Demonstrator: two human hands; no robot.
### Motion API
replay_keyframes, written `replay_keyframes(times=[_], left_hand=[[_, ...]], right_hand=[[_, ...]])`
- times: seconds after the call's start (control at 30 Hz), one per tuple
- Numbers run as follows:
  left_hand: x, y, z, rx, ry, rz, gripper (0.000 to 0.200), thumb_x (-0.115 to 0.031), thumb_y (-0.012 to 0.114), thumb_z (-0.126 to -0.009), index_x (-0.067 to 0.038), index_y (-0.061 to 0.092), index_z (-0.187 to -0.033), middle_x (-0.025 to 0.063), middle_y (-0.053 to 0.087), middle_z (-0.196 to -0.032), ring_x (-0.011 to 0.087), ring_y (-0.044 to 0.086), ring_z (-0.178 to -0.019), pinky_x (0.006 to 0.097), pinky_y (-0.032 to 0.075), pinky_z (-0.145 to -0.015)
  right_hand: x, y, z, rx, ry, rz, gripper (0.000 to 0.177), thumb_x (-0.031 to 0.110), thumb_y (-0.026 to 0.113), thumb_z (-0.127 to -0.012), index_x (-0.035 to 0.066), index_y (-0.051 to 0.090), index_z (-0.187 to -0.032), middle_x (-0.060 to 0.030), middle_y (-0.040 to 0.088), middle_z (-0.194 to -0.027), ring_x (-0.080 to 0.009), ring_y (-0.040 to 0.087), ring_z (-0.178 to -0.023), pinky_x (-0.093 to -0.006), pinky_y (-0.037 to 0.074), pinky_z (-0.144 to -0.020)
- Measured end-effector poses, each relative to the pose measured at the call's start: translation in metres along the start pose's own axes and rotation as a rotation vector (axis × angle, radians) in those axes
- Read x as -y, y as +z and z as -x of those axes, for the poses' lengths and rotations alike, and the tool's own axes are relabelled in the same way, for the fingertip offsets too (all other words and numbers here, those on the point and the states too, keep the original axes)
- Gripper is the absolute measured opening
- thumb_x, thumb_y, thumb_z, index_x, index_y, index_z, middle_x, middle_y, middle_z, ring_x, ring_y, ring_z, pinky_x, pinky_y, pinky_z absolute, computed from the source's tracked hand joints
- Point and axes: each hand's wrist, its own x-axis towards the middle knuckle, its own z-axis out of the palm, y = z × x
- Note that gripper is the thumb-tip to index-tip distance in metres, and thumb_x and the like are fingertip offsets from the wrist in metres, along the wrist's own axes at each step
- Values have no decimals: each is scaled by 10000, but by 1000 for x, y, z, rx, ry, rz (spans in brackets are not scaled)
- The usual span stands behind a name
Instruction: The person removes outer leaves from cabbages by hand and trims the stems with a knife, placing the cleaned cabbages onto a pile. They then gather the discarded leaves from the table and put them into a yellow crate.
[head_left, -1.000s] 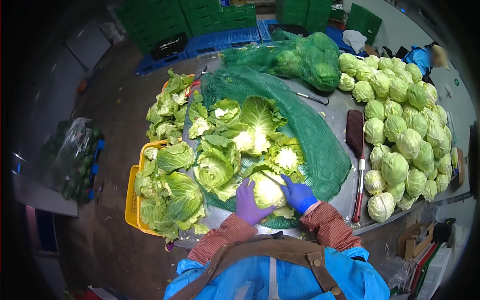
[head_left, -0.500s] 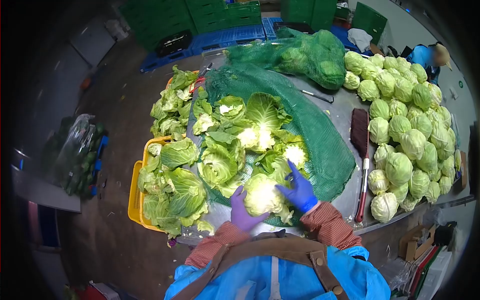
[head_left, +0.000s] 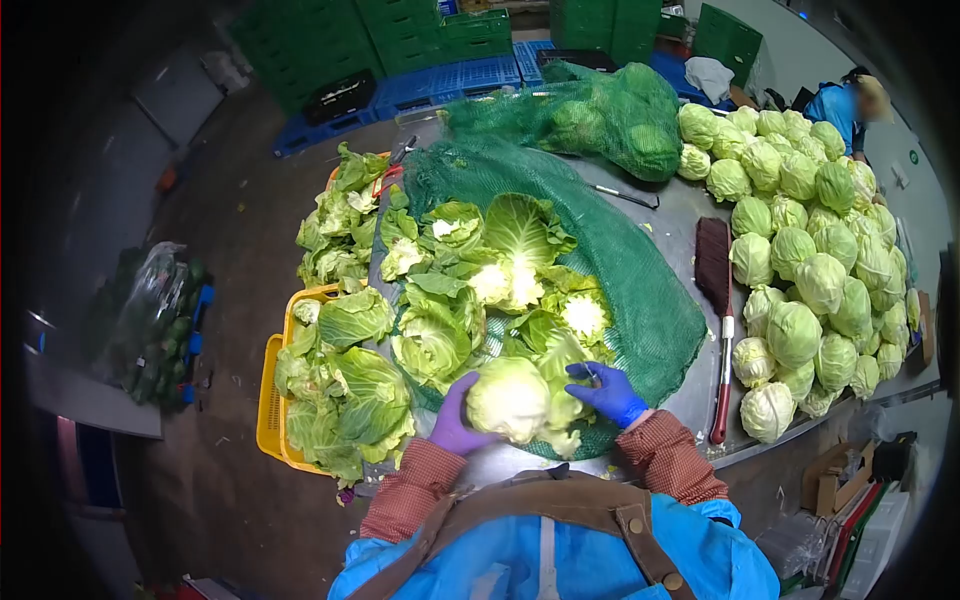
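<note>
My left hand (head_left: 460,418), in a purple glove, curves round the left side of a pale trimmed cabbage (head_left: 508,399) at the table's near edge. Just right of it, my right hand (head_left: 606,393), in a blue glove, has its thumb and fingers bent towards a loose green leaf (head_left: 562,372); what is between the fingertips is too small to make out. Beyond both hands, leafy untrimmed cabbages (head_left: 436,335) and loose outer leaves lie on a green mesh net (head_left: 655,310).
Trimmed cabbages (head_left: 795,333) are heaped at the right. A red-handled brush (head_left: 722,370) lies beside them. A yellow crate (head_left: 270,400) of leaves stands left. A filled green net bag (head_left: 635,120) lies at the back. A person (head_left: 838,108) is at the far right.
The pale cabbage has moved slightly left and turned, showing a smoother side. My left hand has shifted left with it. My right hand's fingers have bent inward.
</note>
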Motion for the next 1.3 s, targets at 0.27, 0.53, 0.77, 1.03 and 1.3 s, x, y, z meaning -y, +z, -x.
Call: replay_keyframes(times=[0.27, 0.53, 0.77, 1.03, 1.3], left_hand=[[-30, 32, -42, -389, -142, -290, 680, -105, 709, -724, 21, 369, -1299, 181, 450, -1289, 288, 446, -1193, 377, 364, -1015], [0, 73, -6, -382, -167, -474, 1200, -379, 865, -521, 46, 134, -1372, 286, 172, -1371, 403, 229, -1284, 463, 256, -1058], [-25, 53, -57, -13, -118, -697, 1205, -471, 850, -474, 26, 222, -1375, 252, 253, -1401, 388, 281, -1288, 465, 282, -1053], [-27, 50, -68, -1, -190, -741, 1200, -492, 844, -464, 31, 243, -1360, 257, 289, -1372, 398, 297, -1274, 457, 277, -1058], [-22, 53, -54, -67, -142, -750, 1176, -478, 852, -467, 15, 258, -1355, 260, 299, -1358, 396, 305, -1266, 455, 293, -1049]], right_hand=[[16, -5, -19, 36, -54, -4, 583, 301, 750, -730, 50, 545, -1215, -140, 607, -1102, -208, 582, -1011, -305, 445, -896], [17, 28, -9, -122, -76, 132, 547, 394, 708, -763, 42, 579, -1161, -168, 625, -1057, -255, 611, -963, -333, 478, -844], [39, -4, 14, 66, -101, 394, 558, 448, 501, -887, 74, 460, -1300, -199, 636, -767, -363, 630, -735, -414, 502, -673], [20, 24, 6, -61, -107, 602, 588, 364, 420, -934, 124, 216, -1430, -197, 607, -655, -360, 604, -584, -463, 471, -550], [36, 14, 6, 29, -108, 626, 591, 368, 398, -939, 101, 203, -1429, -210, 613, -672, -381, 601, -606, -474, 477, -600]])
